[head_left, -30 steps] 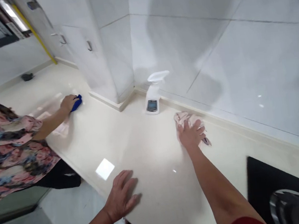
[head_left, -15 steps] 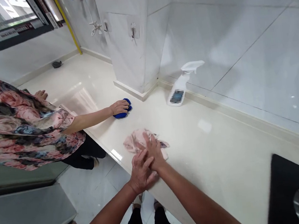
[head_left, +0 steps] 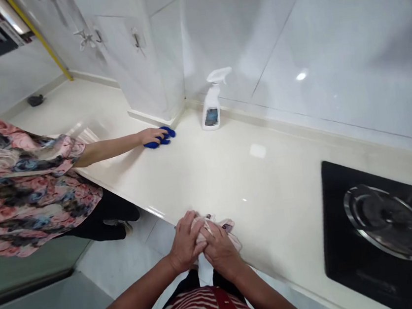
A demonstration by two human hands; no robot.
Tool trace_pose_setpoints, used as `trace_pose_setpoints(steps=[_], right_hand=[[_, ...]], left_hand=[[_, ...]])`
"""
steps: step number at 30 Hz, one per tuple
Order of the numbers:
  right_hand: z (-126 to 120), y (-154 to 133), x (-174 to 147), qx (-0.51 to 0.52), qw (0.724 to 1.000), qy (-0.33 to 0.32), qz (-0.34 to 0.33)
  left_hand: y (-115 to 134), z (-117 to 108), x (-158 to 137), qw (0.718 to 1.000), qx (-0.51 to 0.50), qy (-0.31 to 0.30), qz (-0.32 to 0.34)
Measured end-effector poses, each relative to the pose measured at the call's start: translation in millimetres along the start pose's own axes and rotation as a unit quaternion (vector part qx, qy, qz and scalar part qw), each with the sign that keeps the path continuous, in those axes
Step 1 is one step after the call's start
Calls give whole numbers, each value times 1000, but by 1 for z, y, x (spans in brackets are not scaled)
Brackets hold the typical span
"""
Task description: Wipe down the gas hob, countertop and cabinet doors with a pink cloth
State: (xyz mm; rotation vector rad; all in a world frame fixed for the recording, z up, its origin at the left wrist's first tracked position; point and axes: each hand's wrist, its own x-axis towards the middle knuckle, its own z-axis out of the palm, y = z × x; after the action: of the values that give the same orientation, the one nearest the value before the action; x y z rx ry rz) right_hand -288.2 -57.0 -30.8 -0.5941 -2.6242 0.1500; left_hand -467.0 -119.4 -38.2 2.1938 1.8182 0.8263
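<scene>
A bunched pink cloth [head_left: 230, 227] with dark patches is gathered at the front edge of the pale countertop [head_left: 267, 202]. My left hand [head_left: 186, 241] grips its left side, fingers bent over it. Beside it, touching, my right hand [head_left: 220, 249] is closed on the cloth's near part. Some of the cloth is hidden under my fingers, and its right end spreads out past them. Farther back, against the wall, a white spray bottle [head_left: 210, 107] stands upright, apart from both hands.
At left, another person in a flowered top [head_left: 26, 180] presses a blue cloth [head_left: 166, 133] on the counter by the wall corner. A black gas hob [head_left: 389, 233] lies to the right. A small dark item [head_left: 35, 100] sits at the far left, near a yellow pipe [head_left: 42, 41].
Both my hands have drawn the cloth back to the counter's front edge and bunched it. The view has turned right, showing more of the hob. The other person's blue cloth is nearer the wall corner.
</scene>
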Motion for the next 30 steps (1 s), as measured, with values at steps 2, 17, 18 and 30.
trace_pose_setpoints(steps=[2, 17, 18, 30], right_hand=[[-11, 3, -25, 8, 999, 24, 32], [18, -28, 6, -54, 994, -22, 96], [24, -31, 25, -44, 995, -40, 78], [5, -17, 53, 147, 988, -18, 51]], left_hand=[[12, 12, 0, 998, -22, -40, 50], [-25, -18, 1, 986, 93, -131, 35], [-38, -30, -2, 985, 109, -131, 9], [-1, -25, -27, 989, 42, 41, -134]])
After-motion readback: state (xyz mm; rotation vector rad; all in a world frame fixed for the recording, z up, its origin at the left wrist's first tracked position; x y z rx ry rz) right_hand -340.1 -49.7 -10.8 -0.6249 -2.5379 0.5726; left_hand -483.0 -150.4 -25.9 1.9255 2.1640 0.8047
